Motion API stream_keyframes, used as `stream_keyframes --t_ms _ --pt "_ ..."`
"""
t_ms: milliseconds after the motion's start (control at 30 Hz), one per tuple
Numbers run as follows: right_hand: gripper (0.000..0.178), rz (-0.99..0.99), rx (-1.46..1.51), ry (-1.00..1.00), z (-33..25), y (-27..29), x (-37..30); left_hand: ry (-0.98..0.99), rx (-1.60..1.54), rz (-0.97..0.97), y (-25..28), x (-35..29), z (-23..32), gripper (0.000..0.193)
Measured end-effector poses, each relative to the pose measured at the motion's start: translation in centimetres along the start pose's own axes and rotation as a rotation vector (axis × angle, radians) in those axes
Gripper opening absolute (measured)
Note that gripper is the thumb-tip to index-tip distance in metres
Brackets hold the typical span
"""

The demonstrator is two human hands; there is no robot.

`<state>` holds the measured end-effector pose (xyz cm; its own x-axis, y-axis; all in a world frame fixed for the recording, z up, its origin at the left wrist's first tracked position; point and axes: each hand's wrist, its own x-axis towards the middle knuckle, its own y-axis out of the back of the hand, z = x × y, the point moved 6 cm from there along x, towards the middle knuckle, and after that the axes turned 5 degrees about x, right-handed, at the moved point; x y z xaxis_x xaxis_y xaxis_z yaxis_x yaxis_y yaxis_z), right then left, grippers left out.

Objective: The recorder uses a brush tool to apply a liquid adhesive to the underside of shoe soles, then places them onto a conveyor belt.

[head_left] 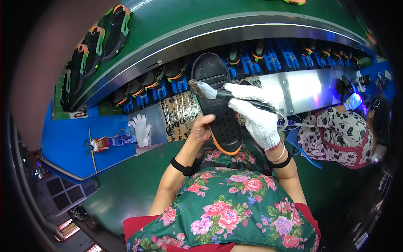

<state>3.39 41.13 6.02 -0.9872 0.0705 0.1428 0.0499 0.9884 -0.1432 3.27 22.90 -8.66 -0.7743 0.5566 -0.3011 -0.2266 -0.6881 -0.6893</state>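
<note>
- The bare left hand (202, 128) grips a black, elongated shoe sole with an orange rim at its near end (226, 126), thumb on top along the left edge, its other fingers mostly hidden.
- The sole is held up in front of the body, its grooved and holed face showing, its far end overlapping the metal rail.
- The right hand, in a white knit glove (258, 117), is closed around a black-handled brush with a pale collar and brown bristles (204, 89); the bristles lie over the sole's left edge, though contact is unclear.
- On the blue-topped table (67, 140), an empty white glove (141, 129) lies at the right end, a clear bottle with a blue label (123, 140) beside it, then a red-and-white box (100, 145).
- Left of the box, a thin tan stick (92, 149) runs toward the near edge.
- Blue racks holding dark shoes (252, 65) line the metal rail of the green conveyor (168, 27).
- At the right sits a co-worker in patterned clothing (336, 130).
</note>
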Motion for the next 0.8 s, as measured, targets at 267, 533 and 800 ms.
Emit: stream_keyframes --t_ms 267,533,800 --pt "0.015 0.056 -0.087 0.279 -0.1 -0.5 1.0 -0.03 -0.476 -0.1 -3.2 1.5 1.8 0.091" --pt "0.038 0.062 -0.561 0.641 -2.0 -1.0 0.3 -0.018 -0.016 0.141 -5.5 0.5 1.1 0.102" --pt "0.04 -0.024 -0.487 0.602 -1.1 -2.0 -2.0 0.057 0.051 0.138 -2.6 -0.4 -0.5 0.107"
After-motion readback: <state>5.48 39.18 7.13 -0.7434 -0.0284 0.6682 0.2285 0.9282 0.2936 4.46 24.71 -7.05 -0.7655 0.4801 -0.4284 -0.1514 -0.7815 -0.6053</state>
